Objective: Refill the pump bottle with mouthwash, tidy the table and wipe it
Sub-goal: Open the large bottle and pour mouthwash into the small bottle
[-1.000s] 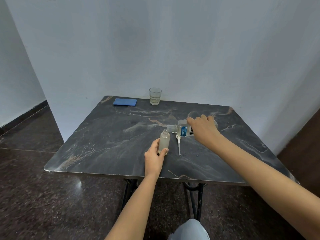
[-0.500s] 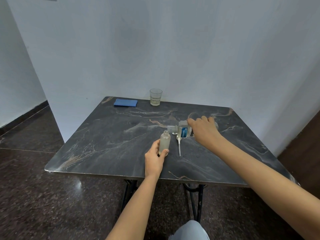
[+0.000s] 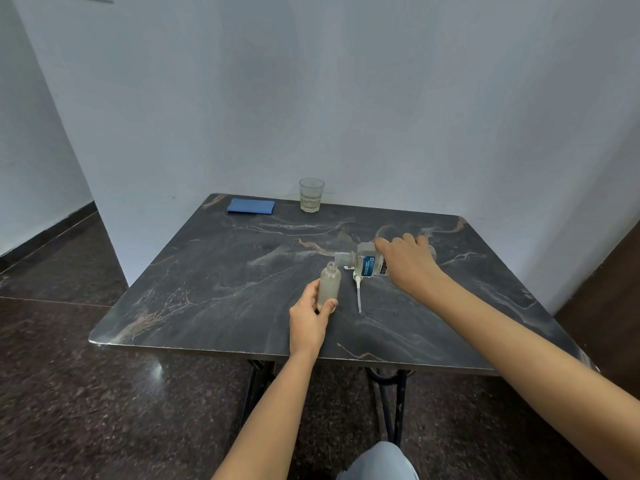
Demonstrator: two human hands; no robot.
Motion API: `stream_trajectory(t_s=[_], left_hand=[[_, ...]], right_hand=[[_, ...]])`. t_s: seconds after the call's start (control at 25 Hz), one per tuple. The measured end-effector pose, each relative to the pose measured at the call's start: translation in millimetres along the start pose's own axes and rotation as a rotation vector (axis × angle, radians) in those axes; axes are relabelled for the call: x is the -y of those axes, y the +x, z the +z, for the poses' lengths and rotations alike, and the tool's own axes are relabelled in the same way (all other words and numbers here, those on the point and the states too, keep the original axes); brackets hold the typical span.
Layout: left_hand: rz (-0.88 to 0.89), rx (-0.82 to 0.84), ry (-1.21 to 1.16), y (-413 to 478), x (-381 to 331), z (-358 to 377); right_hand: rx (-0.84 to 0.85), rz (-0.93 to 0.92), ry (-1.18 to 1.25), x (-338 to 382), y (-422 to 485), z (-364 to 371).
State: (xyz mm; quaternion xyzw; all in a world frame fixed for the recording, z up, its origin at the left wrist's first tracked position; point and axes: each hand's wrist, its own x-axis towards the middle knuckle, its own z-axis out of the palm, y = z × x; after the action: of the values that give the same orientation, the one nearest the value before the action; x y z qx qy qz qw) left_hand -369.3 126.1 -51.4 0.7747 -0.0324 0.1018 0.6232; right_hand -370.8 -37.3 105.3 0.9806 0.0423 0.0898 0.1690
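A frosted pump bottle (image 3: 329, 285) stands upright near the middle of the dark marble table (image 3: 207, 278), its neck uncapped. My left hand (image 3: 309, 318) grips its lower part. My right hand (image 3: 407, 263) holds a clear mouthwash bottle (image 3: 367, 264) with a blue label, tipped on its side so its open mouth sits just above the pump bottle's neck. The white pump head with its long tube (image 3: 358, 293) lies flat on the table between the two hands.
A folded blue cloth (image 3: 251, 206) lies at the table's far left corner. A drinking glass (image 3: 311, 194) with a little liquid stands at the far edge by the wall. Walls close in behind and to the right; dark stone floor lies to the left.
Both hands and both bottles hold nearly the same pose; the mouthwash bottle stays tipped over the pump bottle's neck.
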Motion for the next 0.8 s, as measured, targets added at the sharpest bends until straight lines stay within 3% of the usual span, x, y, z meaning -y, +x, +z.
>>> stream_trajectory(t_s=[0.36,0.72,0.8], left_hand=[[-0.011,0.004,-0.001,0,0,0],[-0.015,0.001,0.000,0,-2,0],[-0.021,0.000,-0.012,0,-1,1]], right_hand=[[0.023,0.026,0.048,-3,3,14],[0.116,0.075,0.322,-3,-1,37],[0.099,0.098,0.544,-7,-4,46]])
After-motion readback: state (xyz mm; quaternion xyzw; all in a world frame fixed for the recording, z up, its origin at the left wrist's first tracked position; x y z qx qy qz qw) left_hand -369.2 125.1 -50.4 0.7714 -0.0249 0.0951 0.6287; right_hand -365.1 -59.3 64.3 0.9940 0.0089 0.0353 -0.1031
